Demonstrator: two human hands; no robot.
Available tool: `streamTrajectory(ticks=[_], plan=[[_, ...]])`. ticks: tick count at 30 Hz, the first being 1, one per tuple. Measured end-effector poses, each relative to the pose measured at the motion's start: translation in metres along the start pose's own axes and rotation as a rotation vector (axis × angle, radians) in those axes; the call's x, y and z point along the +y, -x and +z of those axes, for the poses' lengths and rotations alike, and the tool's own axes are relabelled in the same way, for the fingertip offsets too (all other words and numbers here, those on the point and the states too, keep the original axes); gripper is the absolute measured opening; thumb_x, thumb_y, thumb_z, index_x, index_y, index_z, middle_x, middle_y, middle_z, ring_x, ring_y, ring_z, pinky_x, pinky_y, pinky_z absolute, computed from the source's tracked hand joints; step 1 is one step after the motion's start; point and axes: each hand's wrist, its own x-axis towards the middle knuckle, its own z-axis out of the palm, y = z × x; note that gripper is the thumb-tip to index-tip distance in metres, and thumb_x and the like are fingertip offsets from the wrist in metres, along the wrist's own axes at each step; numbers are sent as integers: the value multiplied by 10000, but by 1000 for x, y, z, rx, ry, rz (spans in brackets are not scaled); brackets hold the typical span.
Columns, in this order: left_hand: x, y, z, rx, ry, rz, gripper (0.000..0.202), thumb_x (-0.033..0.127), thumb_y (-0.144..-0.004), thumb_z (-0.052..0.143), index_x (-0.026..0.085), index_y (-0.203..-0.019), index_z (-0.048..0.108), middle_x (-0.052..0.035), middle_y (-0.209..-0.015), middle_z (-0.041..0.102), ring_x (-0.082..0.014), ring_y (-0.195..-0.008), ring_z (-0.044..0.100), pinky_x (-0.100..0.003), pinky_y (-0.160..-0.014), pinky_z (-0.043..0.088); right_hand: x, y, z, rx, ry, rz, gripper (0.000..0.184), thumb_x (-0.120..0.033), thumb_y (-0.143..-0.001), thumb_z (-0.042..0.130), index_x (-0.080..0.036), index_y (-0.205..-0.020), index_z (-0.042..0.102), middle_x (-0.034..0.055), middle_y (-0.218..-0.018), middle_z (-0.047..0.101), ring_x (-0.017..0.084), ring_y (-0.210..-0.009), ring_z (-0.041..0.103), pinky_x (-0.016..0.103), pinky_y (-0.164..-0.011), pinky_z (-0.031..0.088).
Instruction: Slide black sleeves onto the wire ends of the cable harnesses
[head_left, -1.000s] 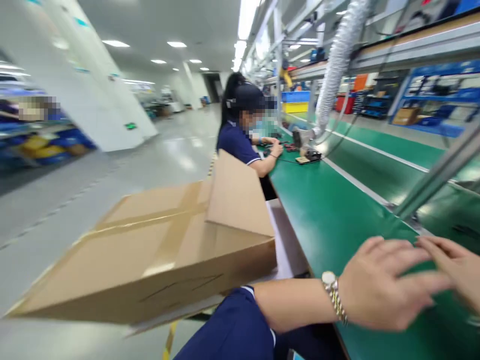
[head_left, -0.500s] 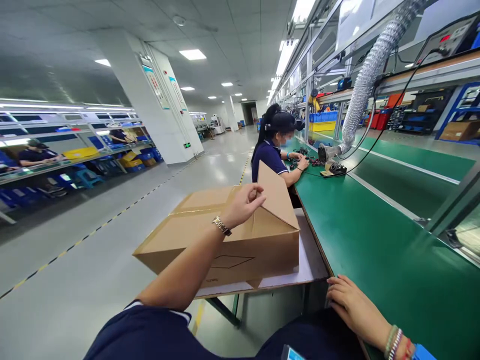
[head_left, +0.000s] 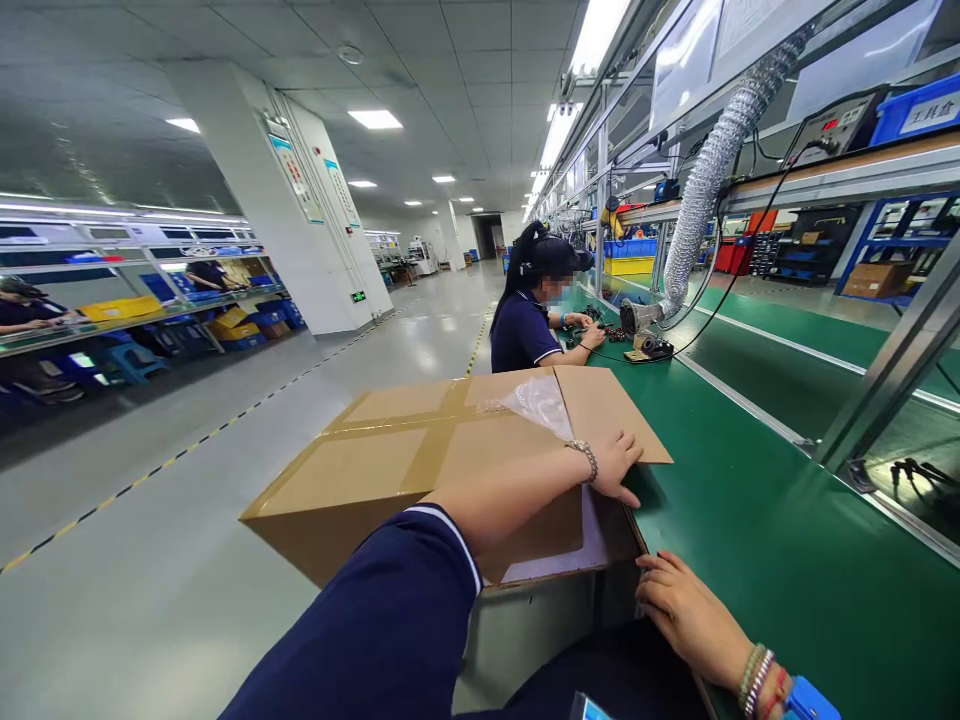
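A taped cardboard box (head_left: 360, 480) lies on a small white side table (head_left: 559, 555) to my left. One end flap (head_left: 607, 405) is folded outward over the green conveyor belt (head_left: 757, 520). My left hand (head_left: 616, 466), with a watch on the wrist, reaches across and pinches the flap's near edge, fingers on top and thumb beneath. Clear plastic wrap (head_left: 536, 400) shows at the opened end of the box. My right hand (head_left: 686, 605), with bead bracelets, rests loosely on the belt's near edge and holds nothing.
A person in a dark blue shirt and cap (head_left: 536, 315) works further along the belt beside a soldering stand (head_left: 651, 348) and a silver flexible duct (head_left: 701, 190). A slanted metal post (head_left: 885, 375) rises at the right. Shelving (head_left: 135, 310) lines the far side of the grey aisle.
My left hand has swung the upright flap down and outward over the belt, exposing plastic wrap. Earlier both hands were on the belt. My right hand has stayed at the belt's edge.
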Motion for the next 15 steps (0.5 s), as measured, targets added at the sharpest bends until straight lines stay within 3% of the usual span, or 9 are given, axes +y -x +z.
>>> streamTrajectory(ticks=[2, 3, 5, 7, 9, 11, 15], plan=[[-15, 1, -32, -103, 29, -30, 474, 517, -673, 568, 228, -1048, 599, -33, -1144, 575, -197, -1033, 526, -250, -863, 407, 1, 1, 0, 0, -6, -4, 224, -165, -841, 399, -218, -866, 615, 0, -914, 634, 166, -1151, 436, 392, -1056, 177], [-29, 5, -51, -97, 15, -93, 447, 508, -768, 454, 209, -1074, 580, -36, -1157, 565, -188, -1035, 518, -248, -866, 398, 2, 1, 1, 1, -10, -6, 225, -165, -840, 397, -219, -862, 614, 0, -912, 634, 167, -1152, 435, 394, -1057, 174], [-65, 23, -86, -66, -40, -240, 467, 405, -887, 227, 142, -1122, 532, -75, -1155, 550, -196, -1051, 496, -292, -889, 375, 3, 1, 2, 6, -18, -13, 219, -167, -836, 401, -219, -855, 613, 0, -908, 633, 170, -1153, 435, 400, -1057, 168], [-105, 50, -108, -114, -106, -421, 443, 348, -897, 243, 76, -997, 578, -135, -1040, 585, -236, -980, 527, -370, -855, 395, 5, 2, 4, 17, -30, -22, 207, -173, -829, 413, -219, -848, 614, 0, -904, 632, 173, -1145, 441, 403, -1056, 169], [-140, 82, -113, -228, -136, -566, 316, 332, -860, 407, 85, -909, 599, -119, -941, 606, -218, -879, 563, -383, -790, 440, 6, 1, 5, 32, -45, -26, 196, -183, -823, 425, -218, -845, 616, 4, -909, 631, 176, -1137, 447, 404, -1054, 175], [-166, 108, -105, -309, -144, -670, 258, 312, -835, 486, 121, -990, 561, -80, -986, 584, -176, -863, 566, -373, -759, 470, 6, 1, 6, 38, -52, -24, 190, -190, -821, 430, -217, -839, 618, 9, -911, 632, 179, -1131, 451, 403, -1051, 182], [-190, 126, -82, -320, -137, -770, 306, 308, -842, 478, 148, -1101, 506, -85, -1104, 532, -185, -936, 545, -391, -788, 469, 4, 1, 3, 27, -30, -19, 190, -200, -824, 427, -215, -843, 615, 5, -922, 632, 172, -1136, 446, 395, -1050, 185]])
